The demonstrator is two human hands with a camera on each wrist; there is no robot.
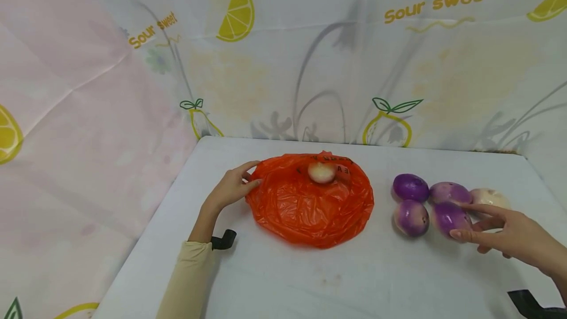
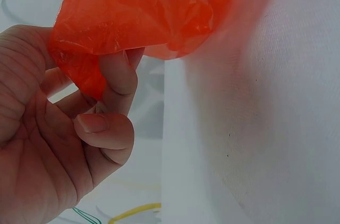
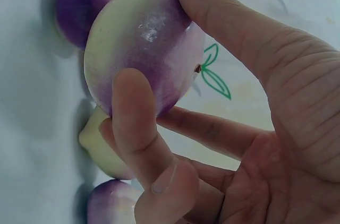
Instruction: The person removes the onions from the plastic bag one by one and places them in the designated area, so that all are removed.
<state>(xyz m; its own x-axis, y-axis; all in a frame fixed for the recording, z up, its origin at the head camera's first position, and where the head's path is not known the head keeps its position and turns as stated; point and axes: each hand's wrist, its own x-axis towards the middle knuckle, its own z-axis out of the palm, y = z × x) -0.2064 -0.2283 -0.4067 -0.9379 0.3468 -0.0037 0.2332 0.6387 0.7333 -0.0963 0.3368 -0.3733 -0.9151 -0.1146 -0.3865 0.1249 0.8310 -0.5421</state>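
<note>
Purple onion (image 1: 453,216) sits in the near row of a cluster on the right side of the tabletop (image 1: 354,284), pinched in the right hand (image 1: 509,233), the thumb on its near side and a finger across its far side. Whether it is lifted off the surface, I cannot tell. Just to its left is a pale-bottomed onion (image 1: 412,218); behind them stand a dark onion (image 1: 411,187) on the left, a mauve onion (image 1: 451,193) in the middle and a cream onion (image 1: 489,198) on the right.

Left of the cluster and well apart from it lies an orange bag (image 1: 297,206), with a white onion (image 1: 322,172) in it toward the far side. The left hand (image 1: 232,188) grips the bag's left rim between thumb and curled fingers.

The held onion looks firm, smooth and fairly light, a likely slipper on its glossy skin. It should best be held round its widest part with thumb and fingers opposed, clear of the small tip at its end. The bag seems thin, limp and easily torn; a gathered fold of rim would hold better than a single edge.
</note>
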